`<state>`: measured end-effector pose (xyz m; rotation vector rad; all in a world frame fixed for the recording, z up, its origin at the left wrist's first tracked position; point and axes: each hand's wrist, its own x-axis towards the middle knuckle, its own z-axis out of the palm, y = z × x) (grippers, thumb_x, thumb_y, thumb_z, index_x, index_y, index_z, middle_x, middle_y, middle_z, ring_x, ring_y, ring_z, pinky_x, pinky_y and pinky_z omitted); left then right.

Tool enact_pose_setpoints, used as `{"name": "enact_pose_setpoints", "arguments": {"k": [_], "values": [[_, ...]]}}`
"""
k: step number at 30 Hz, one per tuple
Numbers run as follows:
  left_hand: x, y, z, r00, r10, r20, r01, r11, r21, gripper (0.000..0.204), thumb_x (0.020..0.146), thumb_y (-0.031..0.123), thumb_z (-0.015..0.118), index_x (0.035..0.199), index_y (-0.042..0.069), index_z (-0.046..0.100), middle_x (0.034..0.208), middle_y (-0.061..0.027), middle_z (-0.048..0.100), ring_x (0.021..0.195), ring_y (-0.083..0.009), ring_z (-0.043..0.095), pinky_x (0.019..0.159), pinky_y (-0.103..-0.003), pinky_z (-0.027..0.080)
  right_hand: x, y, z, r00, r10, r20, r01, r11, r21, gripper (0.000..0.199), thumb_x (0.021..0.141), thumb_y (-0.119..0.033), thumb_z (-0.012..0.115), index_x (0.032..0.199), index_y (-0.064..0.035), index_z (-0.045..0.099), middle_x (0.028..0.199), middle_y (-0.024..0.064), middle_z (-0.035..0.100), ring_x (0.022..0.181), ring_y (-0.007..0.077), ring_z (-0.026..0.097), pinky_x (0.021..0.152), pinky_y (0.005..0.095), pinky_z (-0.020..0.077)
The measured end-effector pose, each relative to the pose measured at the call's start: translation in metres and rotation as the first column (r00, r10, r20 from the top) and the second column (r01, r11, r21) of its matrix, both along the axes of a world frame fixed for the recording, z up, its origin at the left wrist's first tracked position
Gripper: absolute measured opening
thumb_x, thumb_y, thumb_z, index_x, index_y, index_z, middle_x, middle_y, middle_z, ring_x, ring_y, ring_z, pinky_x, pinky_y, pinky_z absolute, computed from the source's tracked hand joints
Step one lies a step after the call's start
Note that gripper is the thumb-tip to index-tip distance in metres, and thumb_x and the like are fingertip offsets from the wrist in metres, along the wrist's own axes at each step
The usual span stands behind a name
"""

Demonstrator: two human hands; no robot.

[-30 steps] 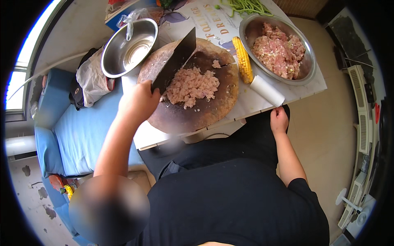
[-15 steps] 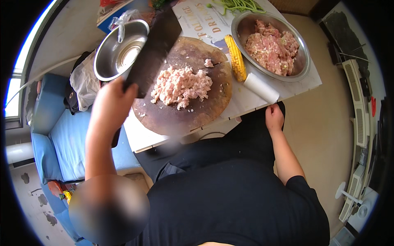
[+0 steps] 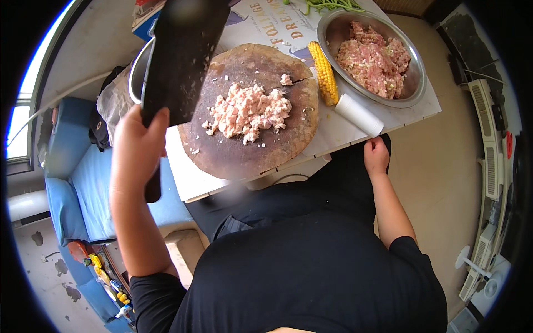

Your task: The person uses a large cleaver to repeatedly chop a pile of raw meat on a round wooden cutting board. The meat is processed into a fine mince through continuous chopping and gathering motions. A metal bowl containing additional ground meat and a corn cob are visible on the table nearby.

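My left hand (image 3: 140, 141) is closed around the handle of a large dark cleaver (image 3: 180, 64), raised above the left side of a round wooden chopping board (image 3: 244, 161). Bits of food stick to its broad blade. On the board, apart from the blade, lies a pile of chopped pale pink meat (image 3: 250, 111), with a small loose piece (image 3: 286, 80) and scattered crumbs around it. Closed in a loose fist, my right hand (image 3: 377, 155) rests on my dark-trousered leg by the table edge, just below a white roll (image 3: 359, 115); nothing shows in it.
Right of the board lies a corn cob (image 3: 323, 75), beside a steel bowl (image 3: 419, 91) of minced meat (image 3: 375, 61). Green beans (image 3: 336, 5) lie at the far edge. The cleaver mostly hides another steel bowl (image 3: 135, 77). A blue sofa (image 3: 91, 183) stands at left.
My left hand has brought the cleaver up and left, and the blade looks larger and covers more of the left steel bowl. My right hand stays on my leg.
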<state>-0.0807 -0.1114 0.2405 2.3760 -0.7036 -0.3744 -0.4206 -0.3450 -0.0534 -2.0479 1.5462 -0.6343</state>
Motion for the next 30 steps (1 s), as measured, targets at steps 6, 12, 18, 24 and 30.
{"name": "enact_pose_setpoints", "arguments": {"k": [6, 12, 18, 24, 30], "values": [[0.006, 0.001, -0.040, 0.983, -0.182, 0.013, 0.167, 0.924, 0.343, 0.029, 0.082, 0.023, 0.059, 0.082, -0.006, 0.054, 0.065, -0.0208, 0.058, 0.054, -0.0297, 0.061, 0.051, -0.037, 0.048, 0.006, 0.001, -0.001, 1.000, -0.006, -0.009, 0.006, 1.000, -0.012, 0.019, 0.082, -0.024, 0.054, 0.084, -0.0071, 0.060, 0.077, 0.0119, 0.063, 0.073, 0.0316, 0.061, 0.065, 0.0391, 0.0470], [-0.014, 0.008, -0.011, 0.994, -0.010, -0.105, 0.002, 0.997, -0.079, 0.021, 0.085, 0.018, 0.058, 0.083, -0.003, 0.056, 0.056, -0.0067, 0.053, 0.046, -0.0114, 0.053, 0.043, -0.029, 0.043, 0.000, -0.002, -0.004, 1.000, -0.007, -0.008, 0.008, 1.000, 0.006, 0.019, 0.081, -0.024, 0.053, 0.084, -0.0063, 0.059, 0.076, 0.0121, 0.063, 0.073, 0.0319, 0.060, 0.066, 0.0393, 0.0469], [0.005, 0.004, -0.037, 0.977, -0.214, 0.016, 0.199, 0.929, 0.312, 0.028, 0.078, 0.023, 0.060, 0.085, -0.004, 0.058, 0.071, -0.0231, 0.059, 0.067, -0.0406, 0.057, 0.062, -0.042, 0.046, 0.002, 0.001, -0.007, 1.000, -0.005, -0.001, 0.005, 0.999, -0.035, 0.020, 0.082, -0.025, 0.053, 0.083, -0.0060, 0.059, 0.076, 0.0123, 0.063, 0.074, 0.0324, 0.060, 0.065, 0.0395, 0.0466], [-0.017, 0.003, -0.009, 0.993, -0.080, -0.090, 0.088, 0.992, 0.092, 0.024, 0.084, 0.019, 0.057, 0.087, -0.005, 0.057, 0.060, -0.0133, 0.057, 0.050, -0.0186, 0.057, 0.048, -0.033, 0.045, 0.000, -0.002, -0.005, 1.000, 0.004, -0.007, -0.004, 1.000, 0.000, 0.019, 0.081, -0.024, 0.052, 0.083, -0.0060, 0.059, 0.078, 0.0133, 0.063, 0.076, 0.0335, 0.060, 0.066, 0.0399, 0.0465], [0.000, 0.006, -0.040, 0.962, -0.264, 0.074, 0.234, 0.931, 0.281, 0.026, 0.080, 0.022, 0.060, 0.083, -0.004, 0.057, 0.068, -0.0220, 0.058, 0.060, -0.0362, 0.058, 0.058, -0.041, 0.047, 0.002, -0.001, -0.006, 1.000, 0.013, -0.006, -0.013, 0.999, -0.047, 0.019, 0.081, -0.024, 0.052, 0.084, -0.0062, 0.059, 0.078, 0.0135, 0.063, 0.076, 0.0336, 0.060, 0.067, 0.0398, 0.0468]]}}
